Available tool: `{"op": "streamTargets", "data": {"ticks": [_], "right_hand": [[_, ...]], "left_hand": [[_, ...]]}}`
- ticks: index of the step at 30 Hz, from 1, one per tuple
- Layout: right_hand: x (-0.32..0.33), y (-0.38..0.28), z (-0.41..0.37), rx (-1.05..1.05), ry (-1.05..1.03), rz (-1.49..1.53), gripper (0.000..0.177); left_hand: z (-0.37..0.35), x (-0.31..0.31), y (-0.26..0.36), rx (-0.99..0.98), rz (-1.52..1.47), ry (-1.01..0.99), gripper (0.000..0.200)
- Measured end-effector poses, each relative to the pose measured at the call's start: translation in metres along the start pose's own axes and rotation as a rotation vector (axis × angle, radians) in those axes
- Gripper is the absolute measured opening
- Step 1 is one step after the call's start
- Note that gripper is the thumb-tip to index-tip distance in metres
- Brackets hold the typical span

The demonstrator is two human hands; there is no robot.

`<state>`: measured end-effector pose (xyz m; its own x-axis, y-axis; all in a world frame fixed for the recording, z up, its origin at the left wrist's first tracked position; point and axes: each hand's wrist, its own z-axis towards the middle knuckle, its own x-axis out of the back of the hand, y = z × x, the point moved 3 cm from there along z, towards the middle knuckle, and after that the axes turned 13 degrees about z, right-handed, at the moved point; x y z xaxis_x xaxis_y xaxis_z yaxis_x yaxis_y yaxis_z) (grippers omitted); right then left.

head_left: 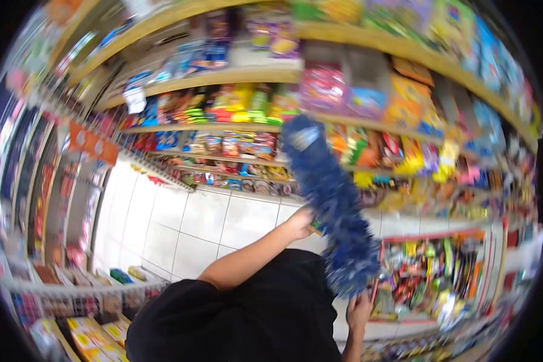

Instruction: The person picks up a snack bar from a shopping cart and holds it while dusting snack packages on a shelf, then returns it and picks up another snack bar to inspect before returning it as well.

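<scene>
A long, fluffy blue duster (332, 199) stretches from the shelves down to the lower right, in front of my body. My left hand (300, 223) is closed beside its middle, around something small and greenish that is partly hidden behind the duster. Near the duster's lower end, my right hand (359, 309) has its fingers bent; what it holds, if anything, is hidden. The duster's upper end overlaps a shelf edge (368, 123) lined with colourful snack packets (241, 102).
Stocked shelves curve across the top and right. A red-framed bin (434, 234) of mixed packets stands at the right. White floor tiles (199, 223) show in the aisle. Racks line the left, and a white wire basket edge (84, 291) with yellow boxes (93, 338) lies at lower left.
</scene>
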<state>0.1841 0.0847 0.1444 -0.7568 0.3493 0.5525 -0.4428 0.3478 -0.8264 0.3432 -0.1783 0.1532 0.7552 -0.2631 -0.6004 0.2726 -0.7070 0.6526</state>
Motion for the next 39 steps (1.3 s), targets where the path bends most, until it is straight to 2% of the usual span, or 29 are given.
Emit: {"op": "streamTargets", "data": {"ticks": [2,3,5,8,10,12,13,16,17,20,21,22,24,25,28,32,33,36,37,39], "right_hand": [[-0.024,-0.018,0.017,0.106,-0.144,-0.160,0.014],[-0.037,-0.041,0.027,0.061,-0.172,-0.154,0.014],[-0.071,-0.062,0.050,0.157,-0.220,-0.201,0.018],[-0.116,-0.113,0.068,0.292,-0.356,-0.192,0.022],[-0.145,-0.149,0.069,0.388,-0.465,-0.271,0.024],[-0.178,-0.177,0.067,0.455,-0.493,-0.216,0.024],[-0.195,-0.193,0.066,0.445,-0.515,-0.201,0.022],[-0.244,-0.221,0.060,0.458,-0.534,-0.144,0.021],[-0.257,-0.232,0.057,0.470,-0.539,-0.122,0.023],[-0.284,-0.259,0.045,0.506,-0.625,-0.096,0.026],[-0.291,-0.263,0.040,0.515,-0.662,-0.107,0.026],[-0.297,-0.267,0.035,0.525,-0.698,-0.119,0.027],[-0.307,-0.272,0.030,0.481,-0.715,-0.161,0.028],[-0.311,-0.271,0.029,0.470,-0.718,-0.165,0.028],[-0.317,-0.273,0.029,0.454,-0.724,-0.167,0.028],[-0.310,-0.275,0.023,0.463,-0.792,-0.182,0.028],[-0.309,-0.274,0.023,0.453,-0.769,-0.212,0.028],[-0.308,-0.269,0.023,0.423,-0.716,-0.265,0.028],[-0.308,-0.265,0.023,0.407,-0.700,-0.259,0.028],[-0.303,-0.258,0.025,0.379,-0.712,-0.224,0.028]], "left_hand": [[-0.005,0.066,0.002,-0.081,-0.142,-0.021,0.031],[-0.021,0.083,0.008,-0.085,-0.111,0.039,0.030],[-0.051,0.116,0.019,-0.078,-0.039,0.152,0.029],[-0.099,0.177,0.022,-0.082,-0.200,0.197,0.023],[-0.120,0.242,0.024,-0.250,-0.444,0.059,0.021],[-0.160,0.248,0.061,-0.310,-0.408,0.396,0.018],[-0.173,0.261,0.065,-0.336,-0.191,0.450,0.018],[-0.213,0.299,0.065,-0.250,-0.082,0.472,0.018],[-0.229,0.298,0.071,-0.241,-0.107,0.443,0.020],[-0.252,0.341,0.059,-0.331,-0.469,0.518,0.022],[-0.255,0.353,0.057,-0.375,-0.480,0.597,0.022],[-0.257,0.360,0.052,-0.392,-0.421,0.641,0.021],[-0.272,0.338,0.068,-0.418,-0.301,0.729,0.021],[-0.277,0.347,0.057,-0.438,-0.245,0.631,0.020],[-0.293,0.357,0.047,-0.372,-0.135,0.657,0.017],[-0.299,0.377,0.032,-0.375,-0.146,0.764,0.021],[-0.297,0.379,0.032,-0.426,-0.116,0.740,0.027],[-0.297,0.379,0.039,-0.380,0.234,0.768,0.030],[-0.301,0.372,0.047,-0.400,0.309,0.701,0.033],[-0.303,0.371,0.050,-0.384,0.266,0.651,0.032]]}}
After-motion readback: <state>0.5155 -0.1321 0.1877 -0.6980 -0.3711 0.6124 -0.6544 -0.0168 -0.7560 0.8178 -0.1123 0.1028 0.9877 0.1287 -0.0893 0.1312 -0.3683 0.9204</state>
